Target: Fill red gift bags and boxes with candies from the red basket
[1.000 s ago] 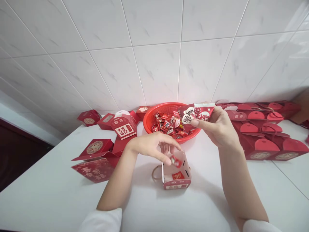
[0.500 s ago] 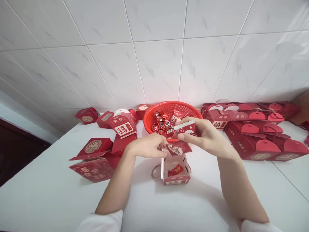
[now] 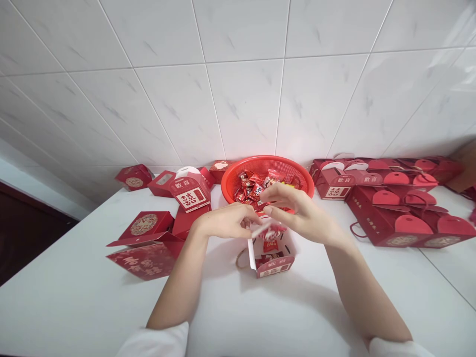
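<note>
A small red-and-white candy box [image 3: 274, 268] stands with its top open on the table. Its left flap meets the curled fingers of my left hand [image 3: 225, 221], which pinch around its upper edge; the fingertips are partly hidden. Red candy packets [image 3: 270, 246] lie inside the box. Another red-and-white packet [image 3: 270, 231], smeared by motion, is at the box's far side between my hands. My right hand [image 3: 301, 214] hovers over the back right of the box, fingers apart and holding nothing. Right behind it sits a red plastic basket [image 3: 227, 184] with several wrapped candies [image 3: 256, 191].
Red gift boxes [image 3: 148, 248] stand and lean in a loose group on the left. Rows of handled red boxes [image 3: 375, 220] fill the right side. A tiled wall [image 3: 245, 109] rises behind the white table [image 3: 92, 307].
The packet in my right hand has left its grasp, and those fingers have spread apart. More packets show inside the box. The box has turned slightly; my left hand stays beside it.
</note>
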Motion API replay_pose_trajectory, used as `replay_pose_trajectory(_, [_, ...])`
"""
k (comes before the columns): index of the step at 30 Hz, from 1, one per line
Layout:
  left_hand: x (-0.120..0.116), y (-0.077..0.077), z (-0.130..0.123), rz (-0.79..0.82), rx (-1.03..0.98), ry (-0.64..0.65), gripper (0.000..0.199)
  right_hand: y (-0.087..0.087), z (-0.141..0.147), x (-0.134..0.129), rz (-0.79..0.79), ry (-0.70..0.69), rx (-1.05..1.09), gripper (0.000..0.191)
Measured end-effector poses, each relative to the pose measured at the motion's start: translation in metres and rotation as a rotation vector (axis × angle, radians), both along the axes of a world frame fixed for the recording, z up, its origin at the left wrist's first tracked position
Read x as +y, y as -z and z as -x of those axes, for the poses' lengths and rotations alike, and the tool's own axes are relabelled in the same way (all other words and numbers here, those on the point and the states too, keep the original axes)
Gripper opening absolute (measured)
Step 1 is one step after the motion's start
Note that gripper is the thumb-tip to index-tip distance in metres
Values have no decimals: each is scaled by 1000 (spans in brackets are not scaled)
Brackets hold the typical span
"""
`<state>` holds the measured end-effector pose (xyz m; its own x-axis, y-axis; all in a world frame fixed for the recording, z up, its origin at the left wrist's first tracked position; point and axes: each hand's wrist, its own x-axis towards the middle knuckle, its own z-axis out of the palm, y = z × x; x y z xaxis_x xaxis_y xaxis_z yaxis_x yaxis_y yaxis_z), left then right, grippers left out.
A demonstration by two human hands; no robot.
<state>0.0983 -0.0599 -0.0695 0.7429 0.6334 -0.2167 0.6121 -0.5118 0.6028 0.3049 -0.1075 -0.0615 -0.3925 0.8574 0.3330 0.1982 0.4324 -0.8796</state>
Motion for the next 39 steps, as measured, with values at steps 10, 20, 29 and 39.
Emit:
replay_pose_trajectory(10, [3, 0, 4, 3, 25, 78, 34, -23, -28, -22, -109, -12, -461, 14])
replay_pose_trajectory(20, [-8, -4, -4, -54, 81, 93, 45, 1, -16, -31, -41, -306, -916, 14])
replay_pose_trajectory(29, [-19, 11, -29, -172, 152, -13, 30, 13, -14, -32, -31, -296, -864, 17])
replay_pose_trajectory(39, [-20, 10, -22, -87, 145, 25, 45, 27, -14, -14, 91, 12, -1208, 36])
